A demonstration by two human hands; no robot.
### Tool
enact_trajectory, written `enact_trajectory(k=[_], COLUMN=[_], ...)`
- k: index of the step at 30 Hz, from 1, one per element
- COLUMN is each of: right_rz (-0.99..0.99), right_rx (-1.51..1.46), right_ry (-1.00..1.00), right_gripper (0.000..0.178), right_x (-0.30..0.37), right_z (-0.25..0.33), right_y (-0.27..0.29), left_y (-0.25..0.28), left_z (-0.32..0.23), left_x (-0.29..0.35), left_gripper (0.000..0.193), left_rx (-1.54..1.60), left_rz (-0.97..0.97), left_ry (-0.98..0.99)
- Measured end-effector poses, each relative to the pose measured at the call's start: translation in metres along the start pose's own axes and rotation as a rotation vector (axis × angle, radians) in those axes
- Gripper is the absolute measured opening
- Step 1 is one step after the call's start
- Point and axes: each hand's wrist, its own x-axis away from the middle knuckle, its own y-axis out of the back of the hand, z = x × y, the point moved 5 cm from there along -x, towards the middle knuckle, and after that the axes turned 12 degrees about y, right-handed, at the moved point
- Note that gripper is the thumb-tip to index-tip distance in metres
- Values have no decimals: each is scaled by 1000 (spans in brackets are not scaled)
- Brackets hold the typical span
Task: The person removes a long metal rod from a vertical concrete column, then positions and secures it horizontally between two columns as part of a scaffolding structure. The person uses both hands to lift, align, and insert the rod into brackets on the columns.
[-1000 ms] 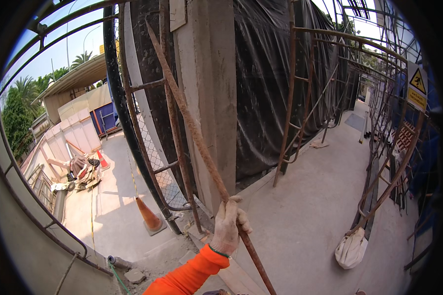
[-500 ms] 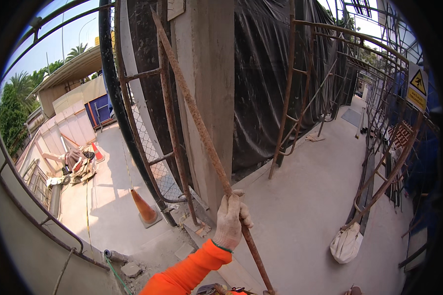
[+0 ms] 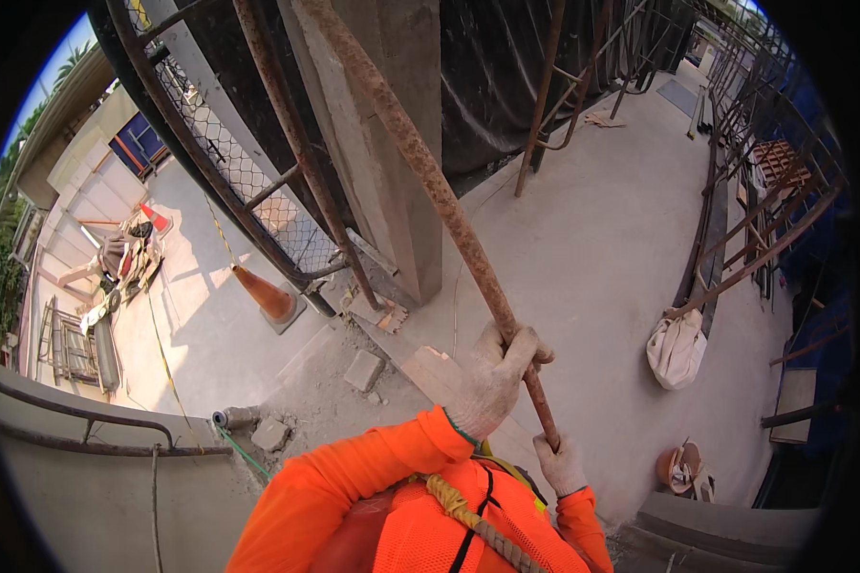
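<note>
Both my hands, in pale knitted gloves, grip one long rusty steel pipe (image 3: 440,191). The pipe slants from the upper left down toward my body, and its upper end runs out of view. My left hand (image 3: 492,377) is wrapped round it higher up. Lower down, close to my orange vest, my right hand (image 3: 562,465) closes on the pipe near its visible lower end. Behind the pipe stand a concrete column (image 3: 382,153) and rusty scaffold frames (image 3: 301,153). A yellow-and-grey lanyard (image 3: 487,525) lies across my front.
An orange cone (image 3: 263,294) stands left of the column, near broken concrete lumps (image 3: 363,371). On the right are a white sack (image 3: 677,349), more scaffold frames (image 3: 764,244) and a brownish bundle (image 3: 680,468). Black sheeting (image 3: 492,86) hangs behind. A steel railing (image 3: 96,435) is at the lower left.
The view has tipped downward. My left hand and the pipe have shifted right in the picture. My right hand, not clearly seen before, now shows on the lower pipe.
</note>
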Motion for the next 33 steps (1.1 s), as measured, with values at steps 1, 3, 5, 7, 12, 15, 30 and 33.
enact_trajectory(k=[1, 3, 5, 7, 12, 15, 30, 33], right_rz=[-8, -24, -38, -45, 72, 182, 276, 88], right_rx=[-13, -33, -48, -104, -95, -151, 161, 186], right_ry=[19, 72, 154, 127, -29, -135, -186, -133], right_gripper=[33, 30, 28, 27, 25, 28, 38, 34], right_x=[-8, -19, -30, -35, -39, -38, -71, -74], right_z=[11, 33, 52, 59, 51, 43, 26, -2], right_y=[-3, -8, -10, -11, 0, 8, 98, 115], left_y=[2, 5, 10, 21, 100, 176, 175, 158], left_z=[7, 18, 19, 13, -50, -119, -577, -667], left_x=[-4, -1, -5, -10, -43, -62, -120, -93], left_gripper=[26, 27, 29, 32, 45, 45, 33, 34], left_rx=[-46, -77, -176, -345, -988, -874, -584, -783], left_rz=[9, 27, 66, 131, 255, -150, -642, -1116], left_ry=[22, 73, 133, 211, 21, -92, -1134, -1545])
